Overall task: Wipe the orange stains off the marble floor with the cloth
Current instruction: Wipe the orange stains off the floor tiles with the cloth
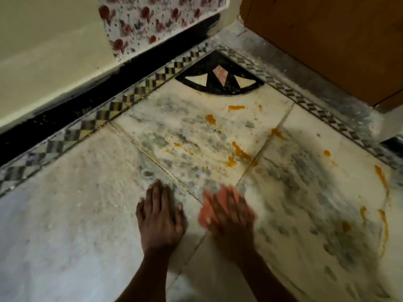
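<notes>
Orange stains all sit beyond the right hand, none under it. Biggest smear is ahead of the fingertips and slightly right, next to the tile joint. More blobs farther ahead toward the black corner inlay. Long streaks lie well off to the hand's right, near the frame edge.

Step, as I read it: wiping looks underway, but judging by how much orange is left, the task is barely started.

Right hand: spread flat, palm down, pressing the pink cloth onto the marble floor. Fingers are extended, not curled, so it's a flat press rather than a pinch. Cloth pokes out on the hand's left and past the fingertips; the rest is hidden under the palm. Hand and cloth are motion-blurred, so exact finger contact is unclear.

Left hand: open, flat on the floor just beside the right one, empty. Looks like it's bracing body weight.

Next move needs: push the cloth forward and a bit right across the joint to the big smear, keeping pressure down. Then sweep right for the long streaks. Risk is spreading the orange thin instead of lifting it, so folding to a clean face probably helps.
</notes>
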Demonstrator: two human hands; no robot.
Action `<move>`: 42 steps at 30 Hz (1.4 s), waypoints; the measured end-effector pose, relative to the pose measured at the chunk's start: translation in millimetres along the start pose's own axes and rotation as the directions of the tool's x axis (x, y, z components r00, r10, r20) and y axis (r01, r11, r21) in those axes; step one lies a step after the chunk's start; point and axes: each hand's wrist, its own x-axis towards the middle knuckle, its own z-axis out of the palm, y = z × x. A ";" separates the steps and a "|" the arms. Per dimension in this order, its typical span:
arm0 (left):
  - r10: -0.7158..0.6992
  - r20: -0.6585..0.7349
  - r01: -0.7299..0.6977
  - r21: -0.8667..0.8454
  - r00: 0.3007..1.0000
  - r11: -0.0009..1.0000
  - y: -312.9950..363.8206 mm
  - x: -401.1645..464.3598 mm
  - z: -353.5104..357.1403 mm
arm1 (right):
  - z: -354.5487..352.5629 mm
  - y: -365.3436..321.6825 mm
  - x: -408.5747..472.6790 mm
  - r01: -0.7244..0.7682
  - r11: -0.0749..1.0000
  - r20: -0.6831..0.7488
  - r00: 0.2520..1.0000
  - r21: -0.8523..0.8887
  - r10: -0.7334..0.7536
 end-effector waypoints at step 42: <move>0.024 -0.025 -0.027 -0.161 0.999 0.987 -29.0 8.4 -5.1 | -0.3 -28.3 68.2 0.152 0.987 -0.008 0.988 0.045 -0.152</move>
